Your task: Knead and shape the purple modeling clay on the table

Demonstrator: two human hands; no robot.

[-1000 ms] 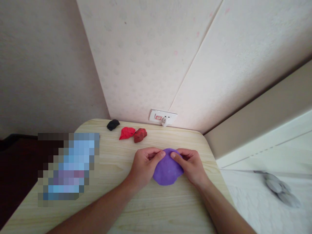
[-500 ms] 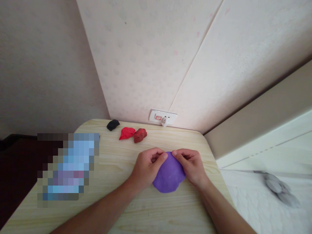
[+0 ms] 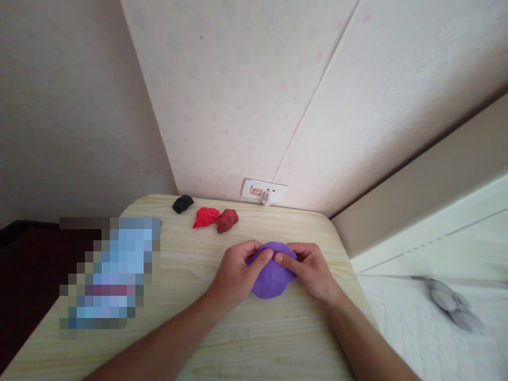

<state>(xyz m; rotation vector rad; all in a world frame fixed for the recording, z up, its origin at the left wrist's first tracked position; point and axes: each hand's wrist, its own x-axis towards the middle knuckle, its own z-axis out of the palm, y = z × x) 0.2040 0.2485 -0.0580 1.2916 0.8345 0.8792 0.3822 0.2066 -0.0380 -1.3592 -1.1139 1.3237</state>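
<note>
Apparently mid-flattening, I had my left grip (image 3: 239, 271) and right grip (image 3: 312, 268) clamped on the purple clay (image 3: 273, 281) between them; the next move, I judged, called for even pressing along its rim.

Behind-left of the disc (image 3: 273, 280), three lumps (image 3: 206, 217) are laid on the counter (image 3: 257, 344); behind the disc, a socket (image 3: 256, 189) is mounted.
</note>
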